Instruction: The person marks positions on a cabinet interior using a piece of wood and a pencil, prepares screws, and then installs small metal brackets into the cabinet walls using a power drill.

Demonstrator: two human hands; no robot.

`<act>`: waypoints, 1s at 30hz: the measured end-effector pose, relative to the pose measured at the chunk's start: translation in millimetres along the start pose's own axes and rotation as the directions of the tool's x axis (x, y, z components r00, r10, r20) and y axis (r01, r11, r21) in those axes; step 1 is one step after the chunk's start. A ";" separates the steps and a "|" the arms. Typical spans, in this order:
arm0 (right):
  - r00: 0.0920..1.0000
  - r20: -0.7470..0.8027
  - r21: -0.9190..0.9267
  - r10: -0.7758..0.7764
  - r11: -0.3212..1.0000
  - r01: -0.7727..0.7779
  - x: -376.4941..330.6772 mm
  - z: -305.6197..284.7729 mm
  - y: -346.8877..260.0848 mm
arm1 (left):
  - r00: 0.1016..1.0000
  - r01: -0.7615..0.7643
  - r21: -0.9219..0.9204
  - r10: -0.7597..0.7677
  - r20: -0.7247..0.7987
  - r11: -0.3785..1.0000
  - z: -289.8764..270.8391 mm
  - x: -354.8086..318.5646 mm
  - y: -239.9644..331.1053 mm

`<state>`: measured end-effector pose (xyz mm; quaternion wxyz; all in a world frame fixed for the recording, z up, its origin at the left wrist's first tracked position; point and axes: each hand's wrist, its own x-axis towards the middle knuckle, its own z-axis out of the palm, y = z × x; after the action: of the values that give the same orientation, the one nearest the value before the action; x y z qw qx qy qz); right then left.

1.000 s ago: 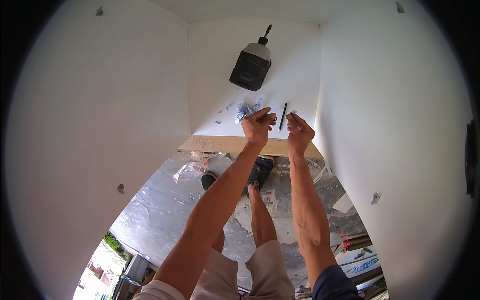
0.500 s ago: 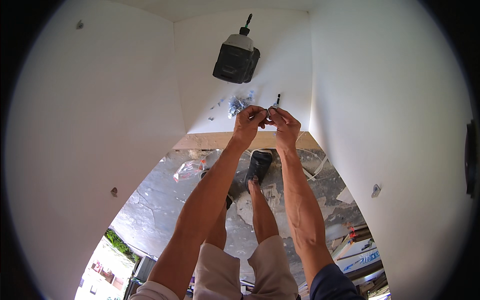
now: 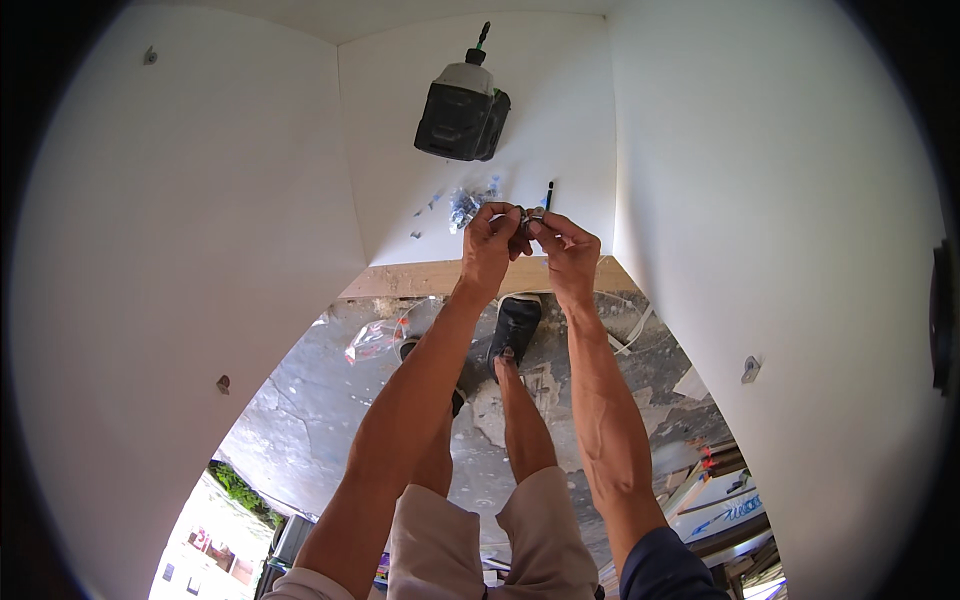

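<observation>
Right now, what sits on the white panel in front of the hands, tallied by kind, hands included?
Power drill/driver: 1
Dark driver bit lying loose: 1
Clear bag of small hardware: 1
Small metal fitting held between both hands: 1
Hands: 2, left hand and right hand
Total: 6

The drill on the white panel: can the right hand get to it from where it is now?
Probably yes. The drill stands in the open on the white panel, beyond the right hand, with nothing between them. But both hands pinch a small metal part, so the right would have to let go first.
</observation>
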<state>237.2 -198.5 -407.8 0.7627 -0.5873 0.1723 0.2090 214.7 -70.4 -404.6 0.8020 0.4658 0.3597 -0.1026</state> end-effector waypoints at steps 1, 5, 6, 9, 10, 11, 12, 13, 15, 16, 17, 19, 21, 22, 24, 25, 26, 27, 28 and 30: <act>1.000 0.027 0.006 -0.002 1.000 0.002 1.7 -0.2 -1.9 | 1.000 0.000 0.001 0.000 0.002 1.000 2.9 -0.7 0.7; 0.999 0.035 -0.056 0.002 0.998 0.000 -2.0 5.6 -9.6 | 0.969 -0.218 0.241 0.239 -0.064 0.946 12.6 -3.4 -0.1; 0.999 0.035 -0.057 0.000 0.998 0.002 -2.9 7.5 -8.4 | 0.938 -0.284 0.396 0.339 -0.074 0.873 15.0 -4.5 0.5; 0.994 -0.009 -0.120 -0.111 0.987 0.109 -4.3 10.8 -4.0 | 0.890 -0.342 0.591 0.454 -0.046 0.731 20.4 -7.8 3.8; 0.994 0.005 -0.078 -0.106 0.991 0.106 -4.0 9.4 -3.6 | 0.890 -0.343 0.591 0.454 -0.045 0.731 22.3 -8.9 4.8; 0.995 0.020 -0.033 -0.102 0.994 0.103 -3.5 9.1 -3.1 | 0.867 -0.382 0.632 0.499 -0.007 0.674 23.3 -9.8 6.4; 0.994 0.021 -0.031 -0.103 0.994 0.104 -3.2 9.2 -2.1 | 0.841 -0.419 0.670 0.539 0.033 0.613 23.6 -10.6 8.0; 0.996 0.014 -0.025 -0.085 0.996 0.086 -3.0 9.2 -1.0 | 0.841 -0.420 0.670 0.541 0.034 0.611 23.1 -11.5 9.9; 0.998 0.010 -0.020 -0.067 0.998 0.067 -2.0 10.2 -3.6 | 0.814 -0.451 0.735 0.571 0.106 0.506 21.5 -12.8 11.5; 0.996 0.044 0.018 -0.077 0.997 0.076 -0.3 10.1 -5.2 | 0.814 -0.451 0.736 0.572 0.106 0.505 21.3 -11.5 10.8; 0.993 0.077 0.056 -0.088 0.995 0.084 1.4 10.1 -5.8 | 0.866 -0.397 0.642 0.499 0.026 0.656 21.2 -9.0 9.6; 0.993 0.091 0.139 -0.074 0.988 0.061 6.3 11.6 -5.5 | 0.911 -0.330 0.526 0.410 -0.041 0.784 19.1 -4.1 7.9; 0.992 0.106 0.220 -0.060 0.975 0.036 9.1 13.0 -4.4 | 0.995 0.012 -0.094 -0.022 -0.102 0.996 18.1 -0.8 10.8; 0.990 0.121 0.185 -0.066 0.982 0.043 9.8 14.6 -3.3 | 0.994 0.012 -0.094 -0.021 -0.103 0.996 17.5 1.3 9.6; 0.988 0.140 0.150 -0.071 0.987 0.050 9.3 18.3 -1.5 | 0.930 -0.188 0.497 0.316 -0.186 0.847 14.5 5.1 6.0; 0.992 0.109 -0.026 -0.070 0.997 0.073 6.8 19.7 -0.6 | 0.929 -0.189 0.497 0.318 -0.188 0.847 11.1 5.7 4.7; 0.993 0.092 -0.116 -0.071 0.990 0.082 6.8 18.2 1.3 | 0.909 -0.215 0.617 0.386 -0.157 0.757 9.3 4.5 6.4; 0.994 0.075 -0.205 -0.074 0.975 0.088 7.1 16.3 2.8 | 0.886 -0.234 0.723 0.449 -0.117 0.650 7.5 3.6 8.4; 0.994 0.029 -0.160 -0.107 0.981 0.110 10.2 12.8 3.1 | 0.886 -0.234 0.722 0.449 -0.118 0.651 6.2 4.4 10.3; 0.987 -0.005 -0.098 -0.163 0.982 0.161 20.0 3.9 6.0 | 0.989 -0.056 0.095 0.068 -0.134 0.994 1.1 7.5 13.7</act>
<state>251.2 -191.1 -421.9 0.7465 -0.6372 0.1185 0.1506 227.5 -62.5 -400.1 0.7560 0.5188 0.3944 -0.0616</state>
